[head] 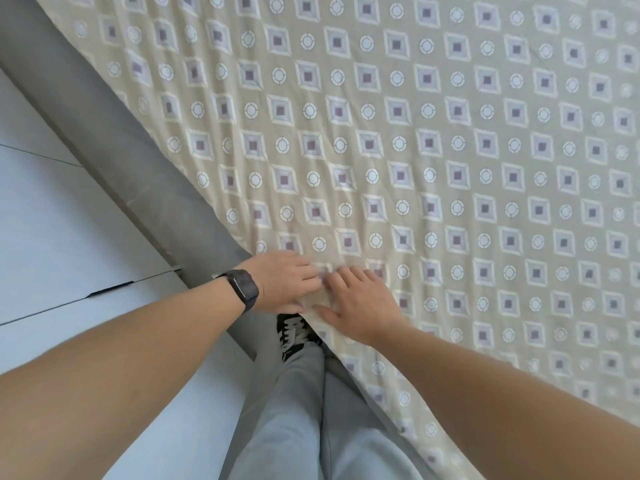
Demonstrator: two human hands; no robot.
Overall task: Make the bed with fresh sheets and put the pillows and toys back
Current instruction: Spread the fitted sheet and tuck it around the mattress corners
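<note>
A beige sheet (398, 140) patterned with squares and circles lies spread over the bed and fills most of the view. Both my hands rest flat on it at its near edge. My left hand (282, 282), with a black watch on the wrist, presses the sheet with straight fingers pointing right. My right hand (360, 303) lies just beside it, fingers spread and pointing up-left, almost touching the left fingertips. A small fold of sheet bunches between the two hands. No pillows or toys are in view.
The grey bed frame (114, 140) runs diagonally along the sheet's left edge. Left of it is pale tiled floor (52, 237). My legs in grey trousers (311, 410) and a black-and-white shoe (294, 332) stand against the bed's side.
</note>
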